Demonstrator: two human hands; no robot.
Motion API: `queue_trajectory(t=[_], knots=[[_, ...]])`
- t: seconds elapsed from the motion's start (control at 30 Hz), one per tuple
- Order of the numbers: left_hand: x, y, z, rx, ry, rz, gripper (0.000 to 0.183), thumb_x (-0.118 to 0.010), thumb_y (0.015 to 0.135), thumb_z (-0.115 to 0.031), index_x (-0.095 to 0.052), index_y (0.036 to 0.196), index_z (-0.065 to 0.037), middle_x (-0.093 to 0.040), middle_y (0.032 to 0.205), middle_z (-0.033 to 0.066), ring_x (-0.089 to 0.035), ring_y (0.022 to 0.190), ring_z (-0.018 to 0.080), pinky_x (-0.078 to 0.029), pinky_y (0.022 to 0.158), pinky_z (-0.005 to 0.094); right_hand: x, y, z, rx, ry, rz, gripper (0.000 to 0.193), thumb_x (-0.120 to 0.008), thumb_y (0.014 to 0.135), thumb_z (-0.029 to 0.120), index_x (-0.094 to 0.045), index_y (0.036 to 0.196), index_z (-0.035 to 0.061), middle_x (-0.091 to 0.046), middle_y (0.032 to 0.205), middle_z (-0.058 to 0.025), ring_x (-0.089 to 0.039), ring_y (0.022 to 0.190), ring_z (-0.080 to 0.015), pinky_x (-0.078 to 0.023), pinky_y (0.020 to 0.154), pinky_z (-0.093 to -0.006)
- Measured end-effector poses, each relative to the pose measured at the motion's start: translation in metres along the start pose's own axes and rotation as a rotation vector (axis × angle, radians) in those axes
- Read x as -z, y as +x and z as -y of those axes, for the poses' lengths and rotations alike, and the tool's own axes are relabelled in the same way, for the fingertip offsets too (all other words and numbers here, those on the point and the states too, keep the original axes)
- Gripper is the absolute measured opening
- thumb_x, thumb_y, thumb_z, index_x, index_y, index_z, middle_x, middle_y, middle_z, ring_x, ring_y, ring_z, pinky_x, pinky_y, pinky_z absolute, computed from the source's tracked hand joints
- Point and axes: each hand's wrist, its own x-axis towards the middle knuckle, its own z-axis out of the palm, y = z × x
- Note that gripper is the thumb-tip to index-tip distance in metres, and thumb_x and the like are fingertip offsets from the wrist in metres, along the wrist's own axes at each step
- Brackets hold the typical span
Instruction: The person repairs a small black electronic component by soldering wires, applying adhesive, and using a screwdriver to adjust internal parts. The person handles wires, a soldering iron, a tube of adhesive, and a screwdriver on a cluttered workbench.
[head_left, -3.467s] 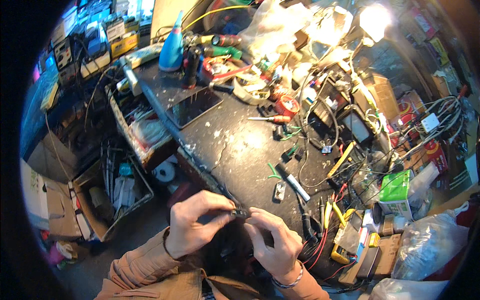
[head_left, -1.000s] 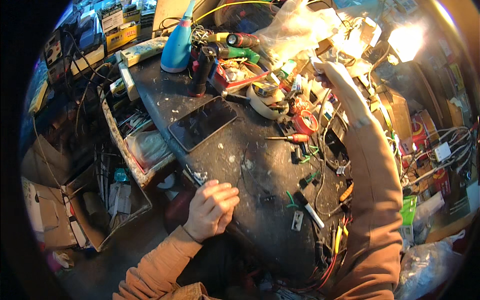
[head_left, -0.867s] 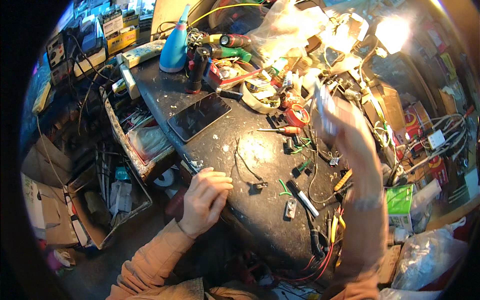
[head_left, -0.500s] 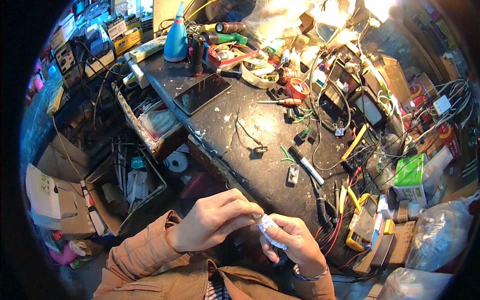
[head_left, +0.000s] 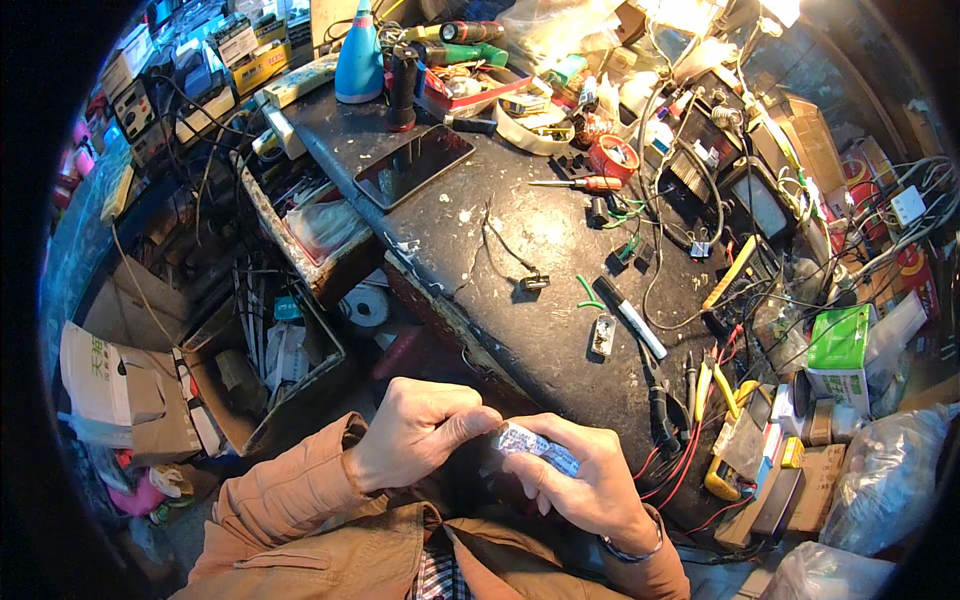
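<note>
My right hand point(head_left: 590, 470) is closed around a small blue-and-white printed tube-shaped thing point(head_left: 545, 450), with the thumb along its near side and the fingers over its far side. The whitish end of this thing points left, toward my left hand point(head_left: 415, 440). That hand is closed, its thumb tip right at the whitish end; whatever its curled fingers pinch is hidden. Both hands are in front of my jacket, off the near edge of the dark worktable point(head_left: 450, 260).
On the table lie a phone-like black slab point(head_left: 415, 167), a marker point(head_left: 630, 318), a small white module point(head_left: 601, 336), a short cable point(head_left: 530, 283) and a red screwdriver point(head_left: 590, 184). A yellow multimeter point(head_left: 735, 455) with red leads sits right. An open drawer point(head_left: 310, 250) and cardboard boxes are left.
The tube-shaped thing has been turned, showing more of its blue side. My left fingers have curled in, with the thumb now on top at its end. The view has shifted slightly.
</note>
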Motion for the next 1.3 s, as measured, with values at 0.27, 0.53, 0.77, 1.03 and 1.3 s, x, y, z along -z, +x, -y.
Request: queue_trajectory(t=[0.27,0.53,0.77,1.03,1.3], knots=[[-0.011,0.006,-0.002,0.061,-0.235,-0.05,0.025,-0.073,0.11,-0.017,-0.065,0.123,0.003,-0.066,0.097,0.0073,-0.067,0.08,0.011,-0.061,0.068,0.0261,0.004,0.006,-0.002,-0.054,0.109,-0.053,0.028,-0.075,0.109,0.014,-0.074,0.135,0.0029,-0.073,0.084,-0.0003,-0.066,0.067,-0.005,-0.055,0.057,-0.0244],[0.002,0.042,0.004,0.28,-0.504,-0.213,0.017,-0.073,0.108,-0.007,-0.06,0.117,-0.001,-0.068,0.1,0.0071,-0.068,0.081,0.0117,-0.062,0.065,0.0277,0.025,0.005,-0.016,0.006,0.475,-0.082,0.034,-0.067,0.113,0.017,-0.067,0.141,-0.0031,-0.071,0.09,-0.0059,-0.064,0.073,-0.0097,-0.053,0.064,-0.0248],[0.035,0.157,0.037,-0.158,0.378,-0.402,0.016,-0.087,0.091,-0.012,-0.073,0.1,-0.007,-0.075,0.095,0.013,-0.073,0.081,0.0257,-0.057,0.075,0.0403,0.053,0.006,-0.013,0.261,0.466,-0.437,0.035,-0.074,0.11,0.018,-0.07,0.134,-0.0074,-0.073,0.102,-0.0102,-0.071,0.078,-0.0169,-0.059,0.062,-0.0288],[0.024,0.135,0.038,-0.275,0.546,-0.561,0.021,-0.092,0.084,-0.016,-0.079,0.099,-0.008,-0.075,0.097,0.0095,-0.069,0.089,0.0313,-0.057,0.081,0.0434,0.072,0.018,-0.021,0.249,0.598,-0.493,0.036,-0.083,0.104,0.021,-0.07,0.127,-0.0032,-0.078,0.111,-0.014,-0.075,0.078,-0.0196,-0.061,0.062,-0.0301],[-0.033,0.108,0.043,-0.08,0.584,-0.672,0.03,-0.094,0.076,-0.018,-0.081,0.101,-0.011,-0.07,0.101,0.0041,-0.061,0.11,0.0292,-0.048,0.098,0.0445,0.084,0.061,-0.02,0.268,0.607,-0.421,0.033,-0.086,0.099,0.013,-0.072,0.125,-0.0023,-0.08,0.104,-0.0116,-0.074,0.081,-0.0175,-0.058,0.071,-0.0295]])
